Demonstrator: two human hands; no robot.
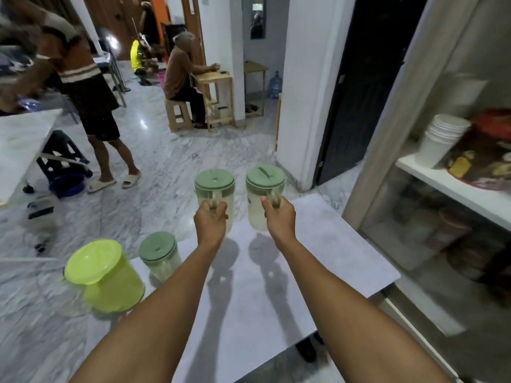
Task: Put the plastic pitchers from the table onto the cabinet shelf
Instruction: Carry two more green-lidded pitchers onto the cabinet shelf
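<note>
I hold two clear plastic pitchers with green lids above the far end of the white table (318,261). My left hand (210,217) is closed around the handle of the left pitcher (214,186). The handle of the right pitcher (265,183) is gripped by my right hand (279,217). Both pitchers are upright and lifted off the tabletop. A third clear pitcher with a green lid (160,255) and a lime-yellow pitcher (107,277) stand at the table's left edge. The cabinet shelf (453,186) is to the right.
On the shelf stand stacked white cups (442,136) and a patterned tray (489,158). A glass cabinet door (431,244) lies below the shelf. A person (83,87) stands left on the marble floor, beside another white table (22,145). A seated person (182,76) is farther back.
</note>
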